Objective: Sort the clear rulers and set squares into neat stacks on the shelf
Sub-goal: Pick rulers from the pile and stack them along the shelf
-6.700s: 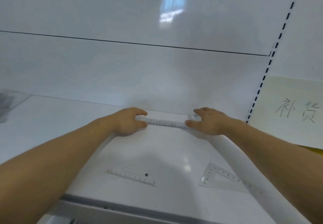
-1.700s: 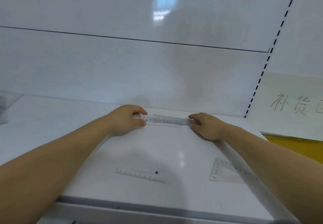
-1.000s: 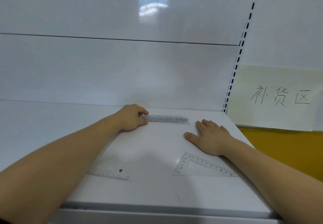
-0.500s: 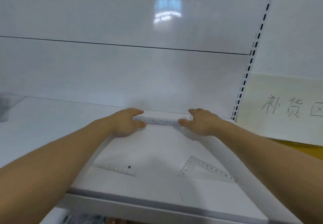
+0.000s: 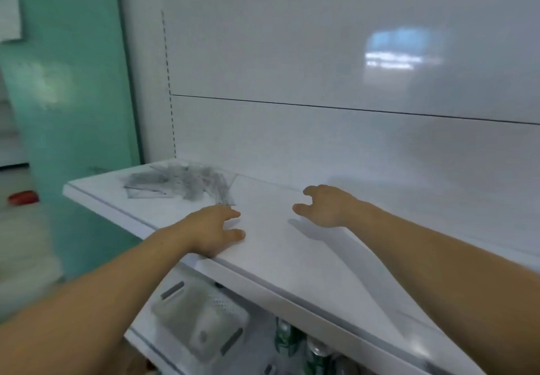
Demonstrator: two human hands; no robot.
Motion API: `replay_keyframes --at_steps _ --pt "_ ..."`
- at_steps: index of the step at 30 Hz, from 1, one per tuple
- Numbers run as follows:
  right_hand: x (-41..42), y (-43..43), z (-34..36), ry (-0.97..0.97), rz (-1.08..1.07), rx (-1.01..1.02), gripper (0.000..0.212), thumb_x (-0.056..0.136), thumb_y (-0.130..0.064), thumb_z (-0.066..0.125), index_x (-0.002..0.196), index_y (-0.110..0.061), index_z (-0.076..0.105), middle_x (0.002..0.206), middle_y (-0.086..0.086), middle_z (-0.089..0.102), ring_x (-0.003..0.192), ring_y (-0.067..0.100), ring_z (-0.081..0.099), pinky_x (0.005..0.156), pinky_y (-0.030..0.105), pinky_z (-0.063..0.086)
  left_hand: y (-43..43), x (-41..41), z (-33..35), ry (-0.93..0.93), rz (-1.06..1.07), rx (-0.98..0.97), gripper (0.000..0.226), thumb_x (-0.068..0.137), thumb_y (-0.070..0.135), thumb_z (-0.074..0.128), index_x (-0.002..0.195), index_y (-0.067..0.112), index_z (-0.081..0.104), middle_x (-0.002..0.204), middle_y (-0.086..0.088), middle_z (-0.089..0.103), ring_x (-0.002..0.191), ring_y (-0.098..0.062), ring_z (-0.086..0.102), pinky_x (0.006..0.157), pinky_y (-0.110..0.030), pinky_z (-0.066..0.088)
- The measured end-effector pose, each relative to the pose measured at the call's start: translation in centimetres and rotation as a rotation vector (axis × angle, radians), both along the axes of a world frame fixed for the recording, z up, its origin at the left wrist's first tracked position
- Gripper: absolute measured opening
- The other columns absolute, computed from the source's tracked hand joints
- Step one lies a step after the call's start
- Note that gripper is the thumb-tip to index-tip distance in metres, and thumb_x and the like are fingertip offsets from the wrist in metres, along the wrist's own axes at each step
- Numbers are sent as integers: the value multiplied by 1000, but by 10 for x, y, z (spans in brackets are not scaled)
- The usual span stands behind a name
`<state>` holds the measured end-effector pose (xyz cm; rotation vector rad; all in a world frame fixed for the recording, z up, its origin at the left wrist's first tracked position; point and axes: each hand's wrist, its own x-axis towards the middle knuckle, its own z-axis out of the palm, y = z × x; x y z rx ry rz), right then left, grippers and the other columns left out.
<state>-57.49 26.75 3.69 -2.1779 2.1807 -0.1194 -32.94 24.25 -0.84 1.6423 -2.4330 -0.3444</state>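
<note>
Teal paint covers the wall (image 5: pixel 73 111) at far left, blurred, with a small red object (image 5: pixel 22 197) on the floor at its foot. Beside it a strip of dark slots (image 5: pixel 169 82) runs up the edge of a glossy white back panel (image 5: pixel 321 38), which a thin dark seam crosses.

At the left end of the smooth white shelf (image 5: pixel 292 263) lies a loose pile of clear rulers and set squares (image 5: pixel 181 183), thin transparent plastic overlapping at many angles, the printed scales reading as grey. The pile sits against the back panel, unsorted.

The person's left hand (image 5: pixel 213 231) lies low over the front part of the shelf, palm down, fingers straight and relaxed, grasping nothing. Its fingertips are near the closest corner of the pile; whether they touch it cannot be told. The bare forearm comes in from the lower left and crosses the shelf's front lip.

The right hand (image 5: pixel 324 205) hovers farther back, well clear of the pile, fingers loosely curled and thumb apart, also empty, with its shadow on the shelf beneath.

Below the shelf a clear plastic pack (image 5: pixel 201 316) and green-labelled bottles (image 5: pixel 287 336) stand on a lower level, partly hidden by the left arm. A pale blue window reflection (image 5: pixel 400 53) glows on the panel at upper right.
</note>
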Motion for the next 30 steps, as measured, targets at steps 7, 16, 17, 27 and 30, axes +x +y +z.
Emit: replay_keyframes --at_steps 7,16,17,27,30 --pt "153 -79 0 -37 133 -27 70 93 -59 37 149 -19 24 153 7 29 137 28 33 109 40 32 -50 158 15 10 130 -61 62 90 52 50 144 26 35 155 4 25 142 -18 25 115 -34 21" --pt "233 -179 -16 -39 120 19 69 91 -59 38 145 -16 29 148 8 35 132 29 37 106 43 35 -136 233 11 42 156 -42 60 92 49 49 144 22 35 154 2 28 141 -18 27 114 -32 21" --pt "235 -192 -18 -38 106 21 71 91 -59 38 146 -17 27 149 9 34 133 29 36 106 43 35 -148 233 12 48 144 -53 60 92 48 50 144 21 36 154 2 29 140 -18 28 113 -32 21" --pt "244 -294 -29 -92 141 88 82 86 -70 38 149 -21 23 154 7 23 139 29 29 112 43 28 -274 222 15 -11 32 -97 54 96 38 46 146 23 31 157 -1 21 144 -18 19 116 -31 14" --pt "249 -305 -29 -86 162 50 67 90 -61 43 145 -24 34 147 9 32 133 30 36 108 40 32 -301 218 14 -79 -13 -33 56 98 38 41 149 26 22 159 -2 10 146 -21 11 119 -35 9"
